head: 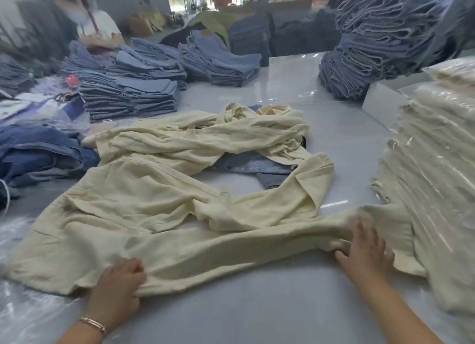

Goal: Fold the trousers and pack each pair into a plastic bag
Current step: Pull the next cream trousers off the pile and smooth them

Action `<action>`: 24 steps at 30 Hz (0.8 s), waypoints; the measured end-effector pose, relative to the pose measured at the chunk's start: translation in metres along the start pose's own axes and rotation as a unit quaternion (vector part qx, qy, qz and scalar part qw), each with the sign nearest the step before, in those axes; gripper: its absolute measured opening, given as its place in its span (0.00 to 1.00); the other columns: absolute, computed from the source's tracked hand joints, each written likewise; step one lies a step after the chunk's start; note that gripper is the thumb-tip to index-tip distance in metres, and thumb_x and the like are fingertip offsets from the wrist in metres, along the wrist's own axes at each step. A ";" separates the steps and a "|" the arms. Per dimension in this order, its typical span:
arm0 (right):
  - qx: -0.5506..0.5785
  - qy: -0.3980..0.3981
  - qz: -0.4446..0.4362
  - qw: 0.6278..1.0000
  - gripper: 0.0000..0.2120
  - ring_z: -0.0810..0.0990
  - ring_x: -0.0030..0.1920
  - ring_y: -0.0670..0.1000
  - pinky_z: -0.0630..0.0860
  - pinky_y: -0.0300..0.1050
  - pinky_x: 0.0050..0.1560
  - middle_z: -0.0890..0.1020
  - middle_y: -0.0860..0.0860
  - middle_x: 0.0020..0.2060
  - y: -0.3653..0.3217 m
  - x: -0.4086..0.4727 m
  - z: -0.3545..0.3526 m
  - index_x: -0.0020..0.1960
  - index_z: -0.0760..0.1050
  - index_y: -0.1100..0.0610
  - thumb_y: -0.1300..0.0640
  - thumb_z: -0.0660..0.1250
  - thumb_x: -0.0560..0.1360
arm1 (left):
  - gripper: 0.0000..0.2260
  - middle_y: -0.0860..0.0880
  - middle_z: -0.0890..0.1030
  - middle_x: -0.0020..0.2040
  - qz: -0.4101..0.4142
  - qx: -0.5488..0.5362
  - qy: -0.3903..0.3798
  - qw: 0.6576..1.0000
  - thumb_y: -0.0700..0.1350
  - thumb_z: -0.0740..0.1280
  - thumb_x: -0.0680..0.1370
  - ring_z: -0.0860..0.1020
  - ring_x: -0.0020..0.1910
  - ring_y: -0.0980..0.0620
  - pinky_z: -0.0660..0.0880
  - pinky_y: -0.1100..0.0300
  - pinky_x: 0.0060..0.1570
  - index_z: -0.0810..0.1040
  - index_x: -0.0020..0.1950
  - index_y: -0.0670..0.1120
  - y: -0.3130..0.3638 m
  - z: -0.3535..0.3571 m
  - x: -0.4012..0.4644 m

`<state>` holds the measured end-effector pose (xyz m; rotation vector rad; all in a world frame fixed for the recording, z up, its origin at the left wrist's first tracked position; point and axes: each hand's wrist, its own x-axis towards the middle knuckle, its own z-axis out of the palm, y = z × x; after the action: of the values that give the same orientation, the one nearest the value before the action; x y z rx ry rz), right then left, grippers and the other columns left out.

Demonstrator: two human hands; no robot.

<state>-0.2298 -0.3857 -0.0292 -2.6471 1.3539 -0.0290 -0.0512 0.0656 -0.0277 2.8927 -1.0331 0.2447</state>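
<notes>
Trousers: I see cream trousers (159,210) spread across the grey table (257,305), waist toward my left, near leg running right, far leg bent back and rumpled.
Left hand: my left hand (120,279) has its fingers curled round the near edge of the cloth, below the waist.
Right hand: my right hand (365,246) lies with straight fingers pressing the near leg, thumb at the fabric's edge.
Handling: soft, light, limp cloth, I judge; it will sag and crease, so I'd take waistband and hems.
Count, cream: one pair here, more tangled behind (205,135); I cannot tell how many.
Count, bagged: one stack of bagged cream pairs (431,163) at right.
Count, denim: several stacks of jeans (128,94) beyond.
</notes>
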 end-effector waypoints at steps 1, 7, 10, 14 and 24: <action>0.034 0.010 0.002 0.999 0.40 0.64 0.70 0.59 0.64 0.55 0.66 0.61 0.57 0.73 0.009 -0.004 0.004 0.77 0.53 0.54 0.52 0.70 0.71 | 0.13 0.49 0.76 0.38 -0.044 -0.042 -0.045 0.997 0.37 0.69 0.51 0.79 0.37 0.42 0.74 0.54 0.36 0.71 0.28 0.51 0.000 0.003 -0.005; 0.167 0.190 -0.099 0.962 0.24 0.80 0.47 0.67 0.73 0.59 0.49 0.82 0.66 0.47 0.040 -0.007 -0.007 0.53 0.81 0.67 0.71 0.59 0.60 | 0.19 0.46 0.84 0.50 -0.159 -0.093 -0.050 0.982 0.38 0.62 0.59 0.80 0.51 0.41 0.75 0.51 0.51 0.85 0.45 0.49 0.002 -0.013 0.004; 0.208 0.317 -0.139 0.915 0.16 0.81 0.41 0.66 0.72 0.54 0.43 0.83 0.64 0.42 0.046 -0.008 -0.030 0.46 0.81 0.66 0.67 0.59 0.63 | 0.24 0.48 0.85 0.47 -0.158 -0.128 -0.025 0.979 0.38 0.60 0.57 0.82 0.49 0.43 0.75 0.51 0.50 0.86 0.47 0.48 -0.012 -0.018 -0.008; 0.194 0.148 -0.167 0.955 0.14 0.81 0.42 0.60 0.74 0.49 0.42 0.83 0.56 0.38 0.065 -0.015 -0.037 0.36 0.81 0.58 0.62 0.56 0.62 | 0.22 0.69 0.80 0.49 -0.051 -0.195 -0.071 0.977 0.25 0.68 0.57 0.78 0.51 0.62 0.68 0.71 0.56 0.82 0.36 0.52 -0.020 -0.015 -0.022; -0.130 -0.197 -0.144 0.961 0.08 0.77 0.51 0.52 0.69 0.43 0.47 0.80 0.49 0.49 0.040 -0.031 -0.039 0.46 0.76 0.51 0.51 0.59 0.73 | 0.12 0.53 0.79 0.40 -0.078 -0.234 -0.190 0.950 0.54 0.70 0.74 0.75 0.45 0.58 0.68 0.64 0.47 0.79 0.35 0.50 0.039 -0.015 0.003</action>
<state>-0.2835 -0.3891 0.0045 -2.8281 0.8914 0.6448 -0.0760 0.0351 -0.0123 2.6005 -0.7579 -0.5155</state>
